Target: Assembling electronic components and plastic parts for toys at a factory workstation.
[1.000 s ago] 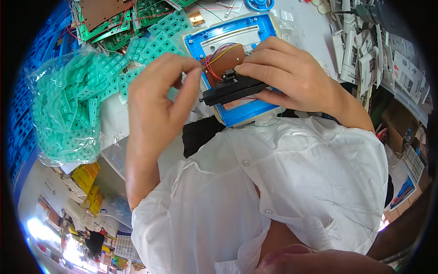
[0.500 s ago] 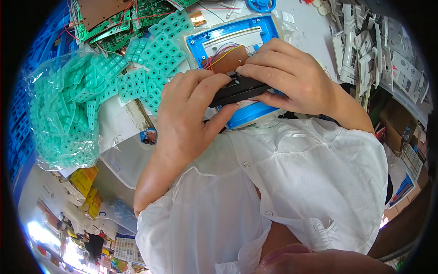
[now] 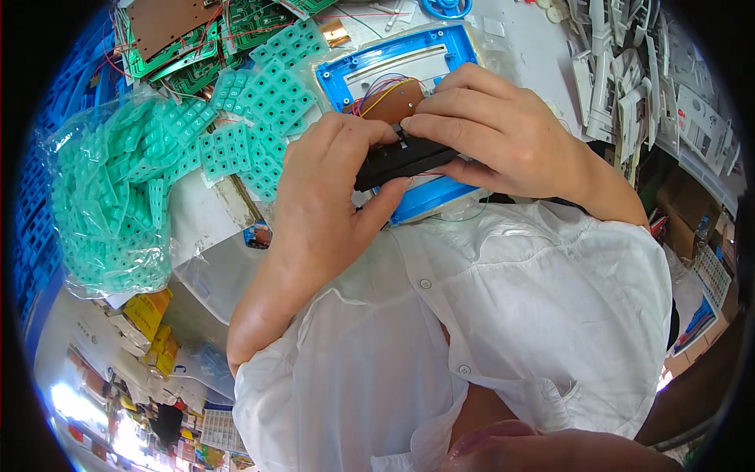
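Between my two hands is a black oblong plastic part (image 3: 409,164), held tilted above a blue casing. My left hand (image 3: 326,173) grips its left end, thumb below and fingers on top. The right hand (image 3: 495,130) closes on the other end, its index fingertip near a small slot or catch on the upper face. Under them lies the blue plastic casing (image 3: 338,84), open, with a brown circuit board (image 3: 393,105) and yellow, red and blue wires (image 3: 377,98) in it. My fingers hide part of the casing and the black part's ends.
At left, a clear bag spills green rubber keypads (image 3: 118,197) over the table edge. Green circuit boards (image 3: 189,67) with red wires are heaped at the back left. White and grey plastic parts (image 3: 629,86) crowd the right side. A blue round piece (image 3: 447,6) lies at the back.
The black part has turned slightly in my hands, and its slotted upper face looks different. Both hands keep their grip, with the left fingers shifted a little.
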A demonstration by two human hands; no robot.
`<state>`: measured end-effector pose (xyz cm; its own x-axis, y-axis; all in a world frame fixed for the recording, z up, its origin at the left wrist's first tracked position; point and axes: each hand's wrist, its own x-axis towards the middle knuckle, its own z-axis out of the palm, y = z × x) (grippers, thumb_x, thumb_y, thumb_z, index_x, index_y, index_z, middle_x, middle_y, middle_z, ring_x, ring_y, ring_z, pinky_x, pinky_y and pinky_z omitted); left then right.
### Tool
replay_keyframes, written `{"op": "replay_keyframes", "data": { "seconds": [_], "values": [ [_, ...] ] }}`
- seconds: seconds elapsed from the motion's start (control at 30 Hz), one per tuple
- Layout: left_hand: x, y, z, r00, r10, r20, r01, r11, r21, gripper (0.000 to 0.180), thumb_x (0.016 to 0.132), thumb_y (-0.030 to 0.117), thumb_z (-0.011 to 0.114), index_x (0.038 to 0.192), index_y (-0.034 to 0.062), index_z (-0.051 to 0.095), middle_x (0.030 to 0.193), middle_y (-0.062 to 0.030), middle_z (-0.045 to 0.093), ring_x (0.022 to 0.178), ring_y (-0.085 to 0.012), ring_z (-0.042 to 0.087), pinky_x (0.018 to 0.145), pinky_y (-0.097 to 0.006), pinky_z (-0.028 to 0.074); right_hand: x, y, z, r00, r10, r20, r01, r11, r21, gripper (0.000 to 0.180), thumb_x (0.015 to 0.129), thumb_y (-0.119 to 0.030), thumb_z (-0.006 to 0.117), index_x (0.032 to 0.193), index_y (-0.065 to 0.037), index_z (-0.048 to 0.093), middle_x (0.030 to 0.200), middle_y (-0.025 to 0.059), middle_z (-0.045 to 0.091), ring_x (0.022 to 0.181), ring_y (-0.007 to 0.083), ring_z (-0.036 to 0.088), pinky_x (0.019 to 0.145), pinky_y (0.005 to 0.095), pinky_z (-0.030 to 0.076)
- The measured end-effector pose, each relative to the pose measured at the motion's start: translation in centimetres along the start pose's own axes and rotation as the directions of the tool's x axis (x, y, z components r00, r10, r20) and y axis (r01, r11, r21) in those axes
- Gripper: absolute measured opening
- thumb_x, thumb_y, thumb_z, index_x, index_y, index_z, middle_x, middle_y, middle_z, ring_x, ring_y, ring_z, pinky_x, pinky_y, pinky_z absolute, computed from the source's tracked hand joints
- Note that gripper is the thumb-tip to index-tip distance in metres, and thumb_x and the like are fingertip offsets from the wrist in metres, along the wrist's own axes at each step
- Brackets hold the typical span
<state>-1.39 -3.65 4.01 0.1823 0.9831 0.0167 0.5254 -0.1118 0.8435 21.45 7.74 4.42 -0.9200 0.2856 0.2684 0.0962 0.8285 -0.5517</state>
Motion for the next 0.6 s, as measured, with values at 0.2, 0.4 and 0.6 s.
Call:
{"op": "replay_keyframes", "data": {
  "seconds": [0.2, 0.4, 0.6],
  "values": [
    [0.07, -0.25, -0.05, 1.000, 0.021, 0.015, -0.021, 1.000, 0.017, 0.041, 0.075, 0.009, 0.083, 0.112, 0.0074, 0.066, 0.102, -0.0070, 0.063, 0.094, -0.0292, 0.063, 0.081, -0.040, 0.044, 0.02, -0.09, -0.05, 1.000, 0.001, 0.003, -0.001, 1.000, 0.009, 0.062, 0.064, -0.010, 0.084, 0.122, 0.002, 0.066, 0.114, 0.0140, 0.068, 0.098, 0.0340, 0.065, 0.078, 0.0397, 0.058],
    [0.15, -0.08, -0.10, 1.000, 0.005, 0.016, -0.005, 1.000, 0.008, 0.042, 0.076, 0.010, 0.083, 0.113, 0.0077, 0.064, 0.102, -0.0073, 0.064, 0.092, -0.0291, 0.063, 0.082, -0.041, 0.043, 0.10, -0.02, -0.15, 1.000, -0.004, -0.001, 0.004, 1.000, 0.008, 0.062, 0.064, -0.010, 0.084, 0.121, 0.002, 0.066, 0.114, 0.0138, 0.068, 0.098, 0.0337, 0.065, 0.077, 0.0395, 0.059],
    [-0.17, -0.15, 0.24, 1.000, -0.010, -0.026, 0.010, 1.000, -0.013, 0.047, 0.076, 0.010, 0.084, 0.116, 0.0085, 0.060, 0.100, -0.0086, 0.064, 0.093, -0.0305, 0.063, 0.082, -0.041, 0.043, 0.15, -0.06, -0.01, 1.000, 0.009, -0.014, -0.009, 0.999, -0.042, 0.051, 0.073, -0.017, 0.083, 0.119, -0.003, 0.066, 0.113, 0.0070, 0.066, 0.101, 0.0281, 0.063, 0.079, 0.0365, 0.059]
  ]
}}
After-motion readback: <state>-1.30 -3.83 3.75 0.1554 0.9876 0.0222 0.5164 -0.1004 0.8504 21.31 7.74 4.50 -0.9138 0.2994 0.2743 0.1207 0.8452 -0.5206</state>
